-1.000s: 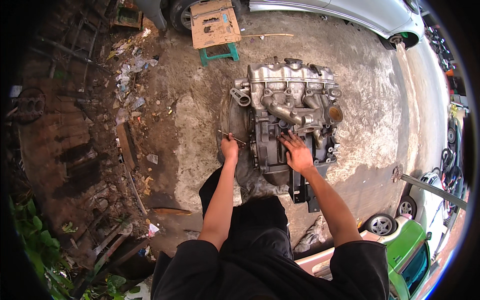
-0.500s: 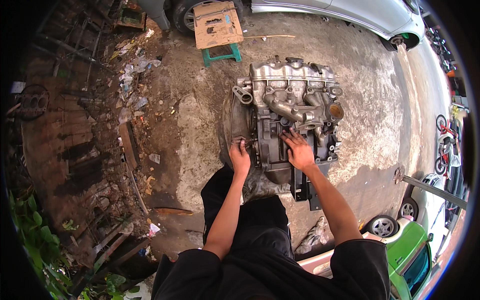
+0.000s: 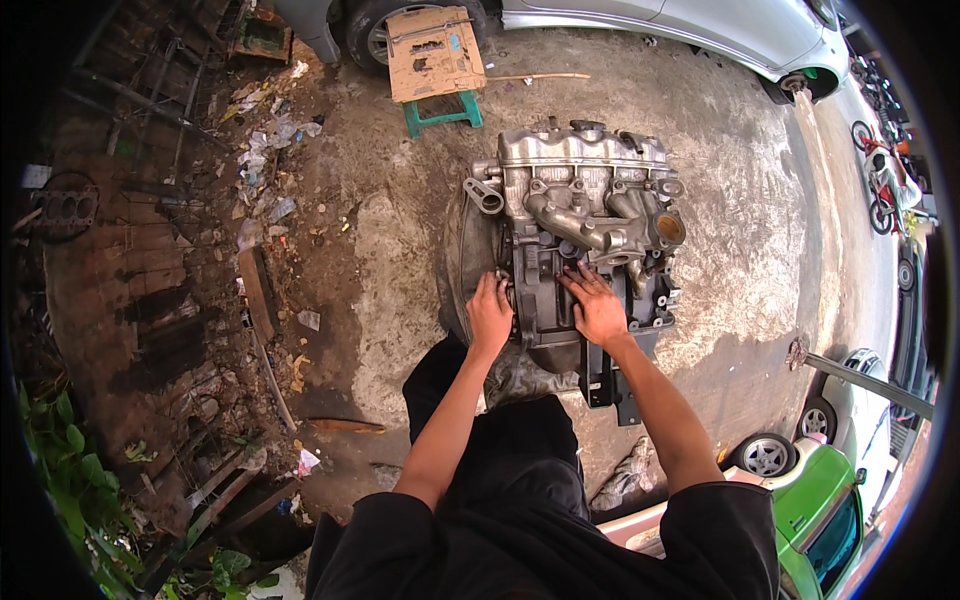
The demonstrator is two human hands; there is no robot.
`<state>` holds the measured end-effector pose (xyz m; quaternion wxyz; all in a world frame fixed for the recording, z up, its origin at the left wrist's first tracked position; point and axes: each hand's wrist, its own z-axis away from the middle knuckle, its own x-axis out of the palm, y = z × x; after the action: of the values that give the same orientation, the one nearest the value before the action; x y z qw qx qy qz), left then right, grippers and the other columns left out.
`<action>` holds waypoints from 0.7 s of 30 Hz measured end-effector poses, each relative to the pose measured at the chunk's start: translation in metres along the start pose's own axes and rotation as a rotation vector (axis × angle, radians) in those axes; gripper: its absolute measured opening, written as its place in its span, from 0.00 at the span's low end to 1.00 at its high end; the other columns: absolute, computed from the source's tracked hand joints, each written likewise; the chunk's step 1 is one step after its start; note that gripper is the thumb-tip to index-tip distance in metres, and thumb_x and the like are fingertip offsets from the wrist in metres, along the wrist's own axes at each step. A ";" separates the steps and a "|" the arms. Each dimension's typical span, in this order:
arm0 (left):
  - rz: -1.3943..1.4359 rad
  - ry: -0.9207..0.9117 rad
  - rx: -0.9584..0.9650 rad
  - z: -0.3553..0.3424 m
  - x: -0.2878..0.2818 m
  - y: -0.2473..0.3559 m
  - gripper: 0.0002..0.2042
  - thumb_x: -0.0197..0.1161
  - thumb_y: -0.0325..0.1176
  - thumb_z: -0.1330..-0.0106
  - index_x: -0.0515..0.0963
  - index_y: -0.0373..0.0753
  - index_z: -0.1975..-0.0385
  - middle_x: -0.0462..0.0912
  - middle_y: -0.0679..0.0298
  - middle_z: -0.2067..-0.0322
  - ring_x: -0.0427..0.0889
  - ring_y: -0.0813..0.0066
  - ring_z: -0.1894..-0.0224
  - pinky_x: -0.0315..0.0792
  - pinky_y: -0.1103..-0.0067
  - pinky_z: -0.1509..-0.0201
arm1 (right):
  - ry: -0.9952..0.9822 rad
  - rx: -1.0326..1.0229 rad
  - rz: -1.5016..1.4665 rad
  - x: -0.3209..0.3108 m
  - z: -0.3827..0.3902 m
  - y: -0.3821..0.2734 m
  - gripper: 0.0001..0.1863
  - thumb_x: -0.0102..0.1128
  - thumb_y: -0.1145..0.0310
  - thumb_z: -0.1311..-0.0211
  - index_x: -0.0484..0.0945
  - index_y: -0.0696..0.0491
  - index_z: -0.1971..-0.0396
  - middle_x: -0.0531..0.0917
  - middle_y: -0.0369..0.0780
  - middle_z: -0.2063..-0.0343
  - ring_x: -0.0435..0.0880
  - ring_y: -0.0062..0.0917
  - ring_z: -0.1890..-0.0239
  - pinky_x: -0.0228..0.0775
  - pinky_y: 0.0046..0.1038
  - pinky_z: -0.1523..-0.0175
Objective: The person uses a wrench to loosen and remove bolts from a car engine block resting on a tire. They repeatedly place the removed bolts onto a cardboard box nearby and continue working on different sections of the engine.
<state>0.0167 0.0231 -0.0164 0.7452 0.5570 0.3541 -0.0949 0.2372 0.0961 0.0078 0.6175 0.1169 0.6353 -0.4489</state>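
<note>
A car engine (image 3: 545,255) sits on the ground in front of me, its silvery valve cover (image 3: 585,150) on the far side. A bare metal intake manifold (image 3: 590,225) runs along its top. My left hand (image 3: 490,313) is at the engine's left end, fingertips pinched together against it; whatever small thing lies between them is too hidden to name. My right hand (image 3: 600,308) rests palm down on the dark engine block, fingers stretched out below the manifold, gripping nothing. A black bracket (image 3: 598,378) juts from the block's near side, by my right wrist.
A green stool (image 3: 445,112) topped with cardboard (image 3: 435,60) and a wrench stands beyond the engine, by a silver car (image 3: 640,22). Litter and wood scraps (image 3: 258,290) lie left. A metal pole (image 3: 870,382) and a green car (image 3: 815,490) are at right.
My left hand has shifted slightly right and up, closer against the engine's end. My right hand has stayed nearly in place on the block. A red motorcycle at far right has moved up and left.
</note>
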 end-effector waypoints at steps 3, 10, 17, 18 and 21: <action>-0.095 -0.117 -0.172 -0.044 0.010 -0.001 0.13 0.55 0.30 0.30 0.76 0.28 0.52 0.82 0.41 0.55 0.81 0.43 0.51 0.75 0.56 0.49 | 0.002 -0.006 0.003 0.001 0.001 0.001 0.35 0.56 0.74 0.45 0.66 0.46 0.33 0.69 0.38 0.34 0.59 0.36 0.27 0.51 0.38 0.24; 0.432 -0.411 -0.939 -0.092 0.043 -0.072 0.14 0.50 0.31 0.34 0.78 0.30 0.58 0.83 0.49 0.72 0.83 0.56 0.69 0.72 0.59 0.69 | -0.010 0.002 0.022 -0.002 0.000 -0.001 0.32 0.54 0.71 0.42 0.67 0.46 0.35 0.69 0.37 0.33 0.58 0.33 0.27 0.50 0.36 0.23; 0.384 -0.063 -0.997 -0.060 0.029 -0.074 0.16 0.48 0.34 0.26 0.73 0.27 0.51 0.79 0.52 0.68 0.79 0.60 0.70 0.70 0.60 0.70 | 0.006 0.001 0.014 -0.002 0.001 -0.002 0.32 0.55 0.72 0.43 0.67 0.46 0.35 0.70 0.38 0.34 0.59 0.33 0.27 0.51 0.36 0.23; 0.262 -0.062 -0.949 -0.054 0.021 -0.067 0.17 0.48 0.35 0.25 0.73 0.25 0.51 0.80 0.50 0.64 0.80 0.58 0.66 0.72 0.61 0.66 | 0.005 0.005 0.012 -0.002 0.001 -0.002 0.32 0.55 0.72 0.43 0.67 0.46 0.35 0.70 0.38 0.34 0.59 0.33 0.27 0.51 0.36 0.23; 0.139 -0.032 -0.736 -0.039 0.001 -0.049 0.19 0.51 0.37 0.24 0.71 0.23 0.49 0.80 0.46 0.59 0.81 0.52 0.60 0.72 0.62 0.57 | 0.009 0.007 0.012 -0.002 0.001 -0.002 0.32 0.54 0.72 0.43 0.68 0.46 0.35 0.70 0.38 0.34 0.60 0.33 0.28 0.51 0.36 0.23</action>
<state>-0.0254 0.0403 -0.0598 0.9057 0.2730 0.3141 0.0806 0.2371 0.0946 0.0105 0.6168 0.1250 0.6357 -0.4469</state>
